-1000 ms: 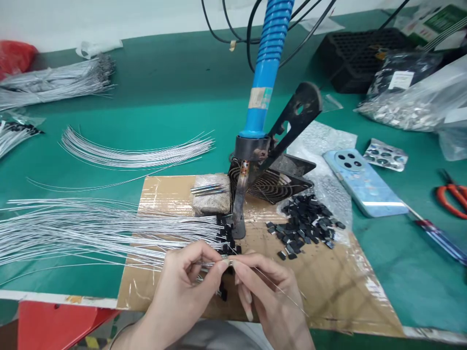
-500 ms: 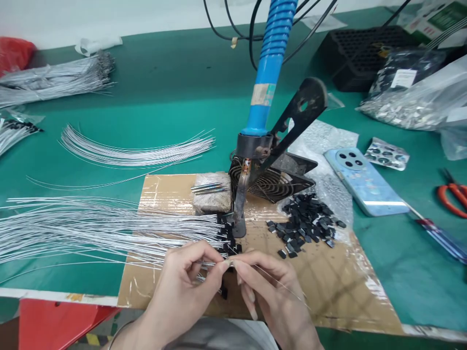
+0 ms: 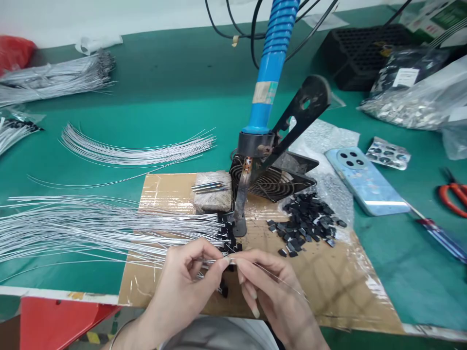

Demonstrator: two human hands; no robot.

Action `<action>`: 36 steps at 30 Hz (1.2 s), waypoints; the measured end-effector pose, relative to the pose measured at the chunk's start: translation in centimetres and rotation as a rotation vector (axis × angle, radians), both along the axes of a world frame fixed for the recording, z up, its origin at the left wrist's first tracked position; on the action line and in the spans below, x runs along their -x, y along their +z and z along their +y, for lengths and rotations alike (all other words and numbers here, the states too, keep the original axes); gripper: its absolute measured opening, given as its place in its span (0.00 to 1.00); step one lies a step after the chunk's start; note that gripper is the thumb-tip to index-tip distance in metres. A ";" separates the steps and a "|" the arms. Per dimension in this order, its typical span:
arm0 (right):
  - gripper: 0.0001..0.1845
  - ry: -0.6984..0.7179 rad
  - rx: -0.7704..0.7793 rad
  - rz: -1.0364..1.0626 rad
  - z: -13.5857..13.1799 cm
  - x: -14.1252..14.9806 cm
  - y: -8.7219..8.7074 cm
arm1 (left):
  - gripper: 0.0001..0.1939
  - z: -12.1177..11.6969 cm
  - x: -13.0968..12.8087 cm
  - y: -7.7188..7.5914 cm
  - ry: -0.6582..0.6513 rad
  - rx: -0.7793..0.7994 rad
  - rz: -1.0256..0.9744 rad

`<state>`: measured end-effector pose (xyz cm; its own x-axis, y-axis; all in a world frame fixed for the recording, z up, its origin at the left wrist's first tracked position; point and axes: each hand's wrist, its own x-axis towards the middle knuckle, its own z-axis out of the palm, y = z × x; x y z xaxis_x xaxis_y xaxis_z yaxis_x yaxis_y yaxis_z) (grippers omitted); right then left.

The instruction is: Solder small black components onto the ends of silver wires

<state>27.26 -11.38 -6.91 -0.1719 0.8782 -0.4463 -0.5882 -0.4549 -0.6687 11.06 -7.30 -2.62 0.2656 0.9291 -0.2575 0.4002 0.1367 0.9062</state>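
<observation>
Thumb and forefinger of my left hand (image 3: 188,287) are pinched on a thin wire (image 3: 232,261). My right hand (image 3: 275,289) pinches it too, its fingertips almost meeting the left ones. A fine strand trails from the right fingers across that hand towards the lower right. What lies exactly between the fingertips is too small to make out. Just behind my hands, a bundle of white wires (image 3: 175,223) lies with black connectors (image 3: 228,233) at its right ends. Some of these connectors are hidden by my fingers.
A blue-handled tool in a black stand (image 3: 257,143) rises behind my hands, beside a dark fan guard (image 3: 273,182). Loose black pieces (image 3: 310,221) lie on the cardboard (image 3: 328,282). A phone (image 3: 365,180), a screwdriver (image 3: 443,238) and red-handled pliers (image 3: 452,194) lie to the right.
Both hands stay pinched at nearly the same spot, with only a slight shift of the right hand to the right. The view has moved a little.
</observation>
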 end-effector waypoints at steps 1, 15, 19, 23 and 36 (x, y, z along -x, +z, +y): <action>0.07 -0.009 0.005 0.000 -0.1 0.1 -0.1 | 0.10 0.0 0.0 0.0 0.004 -0.008 0.003; 0.07 -0.201 0.058 0.014 0.0 1.7 0.2 | 0.11 -1.0 -0.7 -0.9 0.105 -0.113 0.038; 0.06 -0.205 0.031 -0.006 -0.1 1.8 0.0 | 0.12 -1.0 -0.7 -1.1 0.124 -0.075 0.013; 0.06 -0.181 0.030 -0.002 -0.1 1.6 0.0 | 0.12 -1.0 -0.9 -1.1 0.130 -0.055 -0.006; 0.11 -0.260 0.103 -0.027 0.2 2.4 0.5 | 0.09 -1.7 -1.3 -1.9 0.187 -0.205 0.045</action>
<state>24.88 -11.19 -6.39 0.0669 0.8411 -0.5368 -0.6766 -0.3571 -0.6440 12.34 -9.02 -4.51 0.0775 0.9947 -0.0669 0.4261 0.0276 0.9042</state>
